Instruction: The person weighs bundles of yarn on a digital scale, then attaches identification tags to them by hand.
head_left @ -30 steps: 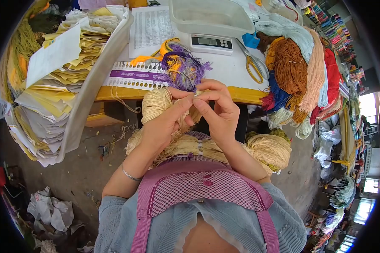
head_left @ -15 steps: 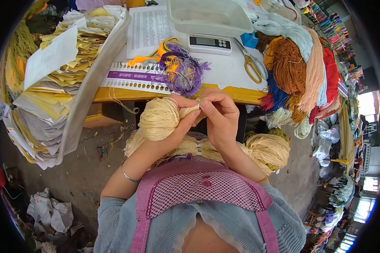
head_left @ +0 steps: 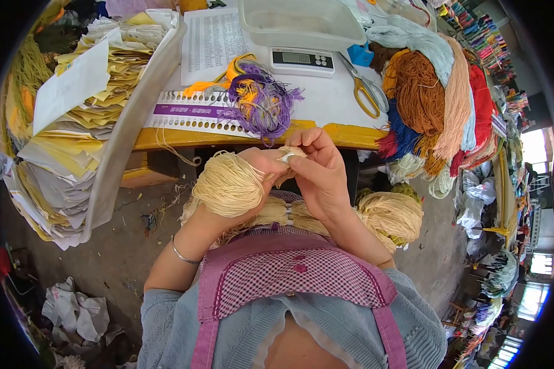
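Note:
A bundle of cream yarn [head_left: 228, 184] hangs over the wrist side of my left hand [head_left: 258, 165], whose fingers are closed round its narrow part. My right hand [head_left: 317, 165] pinches at the bundle's tied end, thumb and forefinger on a small white piece [head_left: 287, 157]. The two hands meet just in front of the table edge. Below them, more cream yarn [head_left: 391, 215] lies across my lap over the checked apron [head_left: 289, 270]. A purple and orange tangle of thread [head_left: 261, 101] rests on the table beyond my hands.
On the table [head_left: 351, 136] are a scale [head_left: 301, 61] under a clear tray [head_left: 301, 27], scissors [head_left: 367, 92], a printed sheet [head_left: 209, 43] and a holed purple-striped card [head_left: 188, 111]. Coloured skeins [head_left: 420, 92] lie right; a bin of papers [head_left: 135, 117] stands left.
The yarn bundle has tipped slightly lower, with my left hand turned further over it. My right hand's fingers have shifted at the tied end, and more of the white piece shows.

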Demonstrator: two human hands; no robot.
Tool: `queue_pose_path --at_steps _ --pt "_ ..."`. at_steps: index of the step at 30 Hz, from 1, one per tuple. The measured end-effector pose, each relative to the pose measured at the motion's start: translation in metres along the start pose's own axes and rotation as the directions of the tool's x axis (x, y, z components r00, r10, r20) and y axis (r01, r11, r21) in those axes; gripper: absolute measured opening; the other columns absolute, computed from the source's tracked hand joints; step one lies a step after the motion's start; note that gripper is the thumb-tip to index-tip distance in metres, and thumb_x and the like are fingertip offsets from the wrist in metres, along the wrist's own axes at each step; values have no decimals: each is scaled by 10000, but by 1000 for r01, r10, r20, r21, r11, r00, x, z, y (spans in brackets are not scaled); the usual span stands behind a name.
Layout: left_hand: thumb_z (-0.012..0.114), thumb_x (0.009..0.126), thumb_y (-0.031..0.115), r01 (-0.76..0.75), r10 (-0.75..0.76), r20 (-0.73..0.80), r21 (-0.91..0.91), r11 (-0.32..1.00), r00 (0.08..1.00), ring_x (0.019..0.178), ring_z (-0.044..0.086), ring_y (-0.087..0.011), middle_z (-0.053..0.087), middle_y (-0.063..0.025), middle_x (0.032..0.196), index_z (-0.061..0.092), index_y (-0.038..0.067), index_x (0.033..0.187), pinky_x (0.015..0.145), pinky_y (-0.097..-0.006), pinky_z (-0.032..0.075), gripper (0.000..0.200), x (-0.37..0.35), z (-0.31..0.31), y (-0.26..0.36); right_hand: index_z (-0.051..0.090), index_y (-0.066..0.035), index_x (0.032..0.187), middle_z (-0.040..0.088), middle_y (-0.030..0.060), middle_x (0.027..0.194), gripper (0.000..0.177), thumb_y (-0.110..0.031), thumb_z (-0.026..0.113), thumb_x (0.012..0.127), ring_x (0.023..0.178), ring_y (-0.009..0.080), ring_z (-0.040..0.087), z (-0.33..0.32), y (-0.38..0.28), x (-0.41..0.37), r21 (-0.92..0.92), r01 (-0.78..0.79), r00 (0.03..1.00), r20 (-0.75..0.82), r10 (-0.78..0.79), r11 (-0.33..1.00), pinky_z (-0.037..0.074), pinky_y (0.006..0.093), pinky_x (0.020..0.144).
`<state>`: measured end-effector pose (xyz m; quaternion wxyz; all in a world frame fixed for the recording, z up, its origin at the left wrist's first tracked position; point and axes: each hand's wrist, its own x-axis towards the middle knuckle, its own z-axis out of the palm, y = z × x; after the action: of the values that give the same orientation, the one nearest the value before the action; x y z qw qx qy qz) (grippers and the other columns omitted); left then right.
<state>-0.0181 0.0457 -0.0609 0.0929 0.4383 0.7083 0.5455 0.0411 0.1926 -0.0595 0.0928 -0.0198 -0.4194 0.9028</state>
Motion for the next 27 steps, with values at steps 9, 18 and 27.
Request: queue_pose_path --at_steps 9,18,27 --pt "619 866 46 99 -121 -168 -133 986 978 838 592 -243 606 -102 900 594 69 996 753 -319 473 134 -13 8 -1 546 -42 1040 537 15 996 163 -141 580 914 897 92 499 -12 -3 13 -317 -83 996 -37 75 945 412 241 794" --pt "683 722 93 331 -279 241 -209 920 929 884 529 -131 545 -58 1090 453 79 1338 828 -271 443 657 -14 -43 8 496 -42 1000 556 -14 730 221 -64 661 854 552 47 534 -30 -67 -7 -690 -349 823 99 560 635 428 201 493" --pt "539 819 15 374 -231 -447 263 890 864 845 567 -105 582 -66 1134 477 -10 1300 797 -236 451 485 -69 -117 13 572 27 971 576 9 822 362 -64 777 687 651 27 522 -111 -223 -69 -958 -132 878 6 478 254 380 174 519"
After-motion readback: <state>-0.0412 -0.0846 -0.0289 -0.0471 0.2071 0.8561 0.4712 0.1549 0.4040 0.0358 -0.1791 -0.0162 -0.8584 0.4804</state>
